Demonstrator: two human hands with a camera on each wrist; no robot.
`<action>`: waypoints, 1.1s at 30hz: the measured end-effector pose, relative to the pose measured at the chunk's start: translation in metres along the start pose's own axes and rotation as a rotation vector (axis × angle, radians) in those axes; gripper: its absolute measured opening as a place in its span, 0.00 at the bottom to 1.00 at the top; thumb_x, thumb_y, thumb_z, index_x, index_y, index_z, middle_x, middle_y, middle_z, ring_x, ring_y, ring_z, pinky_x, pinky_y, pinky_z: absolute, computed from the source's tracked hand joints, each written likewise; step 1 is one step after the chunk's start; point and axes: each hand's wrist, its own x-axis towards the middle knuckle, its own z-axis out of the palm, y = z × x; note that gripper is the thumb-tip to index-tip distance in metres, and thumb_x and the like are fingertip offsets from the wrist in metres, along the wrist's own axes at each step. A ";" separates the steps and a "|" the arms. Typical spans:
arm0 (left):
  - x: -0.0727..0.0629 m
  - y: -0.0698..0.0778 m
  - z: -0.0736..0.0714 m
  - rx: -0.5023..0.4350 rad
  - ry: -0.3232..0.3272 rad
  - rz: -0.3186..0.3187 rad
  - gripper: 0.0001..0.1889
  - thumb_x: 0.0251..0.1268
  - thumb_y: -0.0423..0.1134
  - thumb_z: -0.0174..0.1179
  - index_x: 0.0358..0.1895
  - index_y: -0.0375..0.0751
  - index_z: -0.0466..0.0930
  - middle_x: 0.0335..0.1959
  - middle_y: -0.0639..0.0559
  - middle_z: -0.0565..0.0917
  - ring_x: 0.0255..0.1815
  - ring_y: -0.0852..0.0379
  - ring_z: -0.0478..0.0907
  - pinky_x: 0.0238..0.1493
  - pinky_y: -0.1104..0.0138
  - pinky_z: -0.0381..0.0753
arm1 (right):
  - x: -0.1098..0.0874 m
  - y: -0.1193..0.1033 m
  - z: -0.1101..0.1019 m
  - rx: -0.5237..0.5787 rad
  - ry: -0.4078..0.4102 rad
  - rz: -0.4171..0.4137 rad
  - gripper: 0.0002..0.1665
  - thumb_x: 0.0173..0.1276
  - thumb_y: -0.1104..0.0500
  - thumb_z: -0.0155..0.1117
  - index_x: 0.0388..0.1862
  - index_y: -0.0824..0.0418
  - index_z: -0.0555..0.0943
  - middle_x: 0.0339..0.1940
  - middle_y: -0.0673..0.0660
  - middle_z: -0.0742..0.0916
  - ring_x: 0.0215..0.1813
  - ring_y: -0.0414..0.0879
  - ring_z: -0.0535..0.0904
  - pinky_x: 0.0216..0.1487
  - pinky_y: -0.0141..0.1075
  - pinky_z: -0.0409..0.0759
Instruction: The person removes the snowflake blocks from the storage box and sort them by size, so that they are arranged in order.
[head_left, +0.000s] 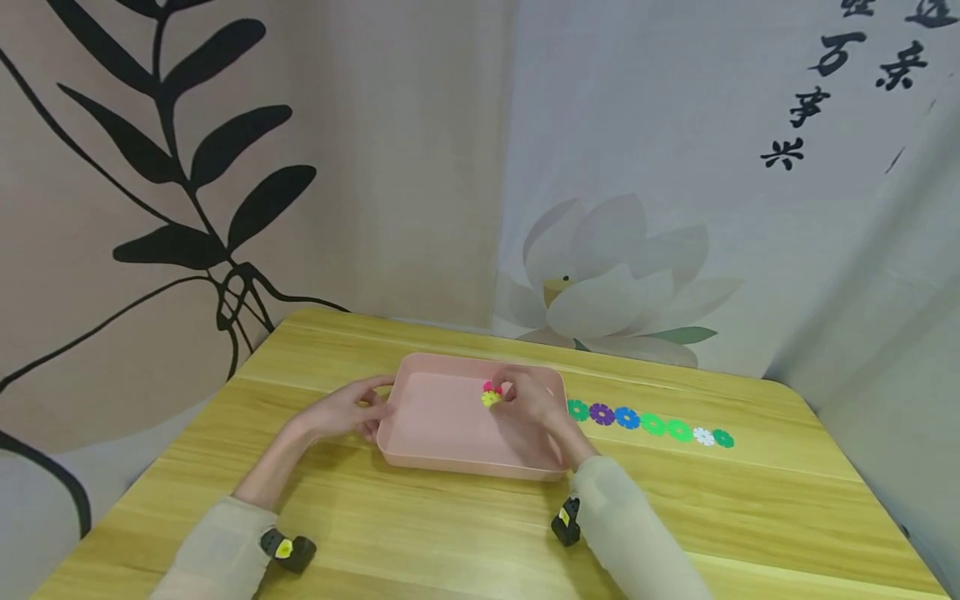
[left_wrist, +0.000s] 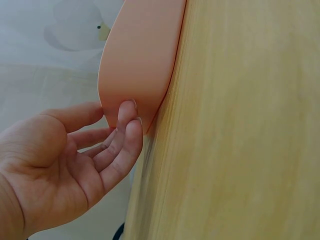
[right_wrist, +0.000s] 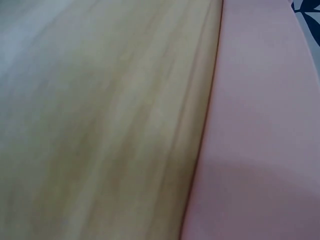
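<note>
A shallow pink tray (head_left: 442, 408) lies on the wooden table. At its left end my left hand (head_left: 345, 411) holds the tray, with curled fingers against the outer wall (left_wrist: 135, 75) and rim in the left wrist view. Over the right half of the tray, my right hand (head_left: 528, 400) pinches at small notched plastic discs, snowflake building pieces. A yellow disc (head_left: 491, 399) and a pink disc (head_left: 489, 387) show at its fingertips. Whether the two are joined, I cannot tell. The right wrist view shows only the tray's side (right_wrist: 260, 125) and table, not the hand.
Right of the tray, several snowflake discs lie in a row: green, purple (head_left: 602, 414), blue (head_left: 627, 417), light green, white (head_left: 703, 436) and dark green (head_left: 723, 438). A printed curtain (head_left: 405, 167) hangs behind the table's back edge.
</note>
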 end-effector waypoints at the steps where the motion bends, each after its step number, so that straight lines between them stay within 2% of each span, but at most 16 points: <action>1: 0.000 0.000 0.000 -0.004 0.001 -0.003 0.33 0.79 0.33 0.52 0.78 0.26 0.49 0.42 0.36 0.77 0.34 0.50 0.81 0.38 0.57 0.85 | 0.001 0.000 0.001 0.007 0.003 0.006 0.10 0.66 0.67 0.71 0.46 0.60 0.84 0.45 0.56 0.84 0.40 0.49 0.77 0.47 0.40 0.80; 4: -0.001 0.001 0.000 -0.011 0.000 -0.002 0.33 0.79 0.32 0.52 0.78 0.26 0.48 0.42 0.36 0.77 0.34 0.50 0.81 0.38 0.56 0.85 | 0.001 -0.001 0.002 0.032 0.016 0.024 0.07 0.66 0.69 0.70 0.41 0.62 0.83 0.40 0.56 0.83 0.41 0.50 0.76 0.48 0.40 0.80; 7: -0.001 0.001 0.001 -0.016 0.002 -0.002 0.33 0.79 0.33 0.52 0.78 0.26 0.48 0.42 0.36 0.77 0.34 0.50 0.81 0.37 0.56 0.85 | 0.000 0.000 0.003 0.042 0.029 0.025 0.09 0.64 0.69 0.72 0.40 0.63 0.80 0.37 0.56 0.82 0.40 0.48 0.76 0.46 0.38 0.80; 11: -0.001 0.001 0.001 -0.013 0.005 -0.006 0.33 0.79 0.33 0.52 0.78 0.26 0.49 0.42 0.36 0.77 0.34 0.51 0.81 0.37 0.56 0.85 | -0.002 0.003 0.000 0.051 0.046 0.028 0.10 0.65 0.68 0.72 0.39 0.64 0.78 0.29 0.54 0.83 0.30 0.44 0.81 0.33 0.33 0.82; 13: 0.000 0.000 0.001 -0.011 0.004 -0.010 0.33 0.79 0.33 0.53 0.78 0.27 0.49 0.43 0.36 0.77 0.34 0.51 0.81 0.38 0.56 0.85 | -0.004 0.006 -0.003 0.093 0.064 0.032 0.08 0.68 0.69 0.69 0.40 0.65 0.78 0.28 0.55 0.83 0.26 0.44 0.81 0.29 0.32 0.82; 16: -0.001 0.000 0.001 -0.010 0.004 -0.014 0.33 0.79 0.33 0.53 0.78 0.27 0.49 0.43 0.35 0.76 0.34 0.51 0.81 0.38 0.56 0.85 | -0.010 0.011 -0.016 0.167 0.100 0.036 0.06 0.71 0.68 0.66 0.43 0.66 0.77 0.29 0.57 0.84 0.26 0.44 0.81 0.28 0.33 0.82; 19: -0.001 0.001 0.001 -0.011 0.010 -0.019 0.33 0.79 0.34 0.53 0.78 0.27 0.49 0.44 0.35 0.76 0.34 0.51 0.81 0.39 0.57 0.85 | -0.017 0.017 -0.033 0.242 0.128 0.024 0.07 0.71 0.68 0.64 0.45 0.69 0.77 0.31 0.60 0.84 0.28 0.49 0.82 0.30 0.37 0.83; 24: -0.002 0.002 0.002 -0.012 0.013 -0.028 0.33 0.79 0.34 0.53 0.78 0.27 0.49 0.44 0.35 0.76 0.35 0.51 0.81 0.39 0.56 0.85 | -0.032 0.039 -0.061 0.278 0.188 0.008 0.07 0.72 0.68 0.63 0.45 0.70 0.77 0.31 0.61 0.84 0.29 0.56 0.83 0.33 0.46 0.85; 30: 0.000 0.000 0.000 -0.009 0.016 -0.036 0.33 0.78 0.32 0.52 0.78 0.27 0.49 0.44 0.35 0.75 0.34 0.51 0.81 0.39 0.56 0.85 | -0.055 0.074 -0.092 0.315 0.256 0.059 0.11 0.74 0.66 0.62 0.49 0.72 0.75 0.37 0.65 0.84 0.33 0.56 0.85 0.37 0.45 0.86; 33: 0.000 0.000 0.000 -0.005 0.021 -0.041 0.33 0.78 0.32 0.52 0.78 0.27 0.50 0.43 0.36 0.75 0.34 0.51 0.81 0.39 0.57 0.85 | -0.068 0.092 -0.109 0.291 0.274 0.078 0.12 0.75 0.66 0.61 0.50 0.73 0.74 0.39 0.68 0.85 0.36 0.58 0.86 0.39 0.44 0.86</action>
